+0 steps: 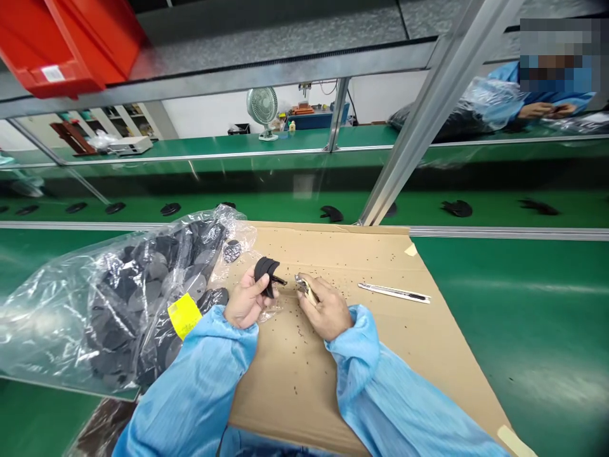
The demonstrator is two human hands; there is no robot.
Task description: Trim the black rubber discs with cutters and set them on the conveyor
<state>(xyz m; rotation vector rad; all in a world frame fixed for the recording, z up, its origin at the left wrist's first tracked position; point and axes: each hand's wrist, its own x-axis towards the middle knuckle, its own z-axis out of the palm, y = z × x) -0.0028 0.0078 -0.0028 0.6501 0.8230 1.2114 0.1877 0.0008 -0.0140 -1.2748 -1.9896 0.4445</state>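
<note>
My left hand (247,298) is closed around a curved black plastic part (267,269), and a thin stem on it points to the right. Just across from that stem, my right hand (326,308) grips small nippers (307,289) with metal jaws and pale yellow handles. The jaws are near the stem but look apart from it. Both hands are over a brown cardboard sheet (285,406) strewn with tiny dark bits. To the left, a clear plastic bag (57,304) full of round black parts lies open, with a yellow label (184,315) on it.
A utility knife (394,292) lies on the cardboard at right. Beyond, several black parts (457,208) are spaced along a green surface (266,203). A slanted metal post (428,120) rises behind the cardboard. A red bin (71,44) sits above left. A co-worker's hands (547,110) are far right.
</note>
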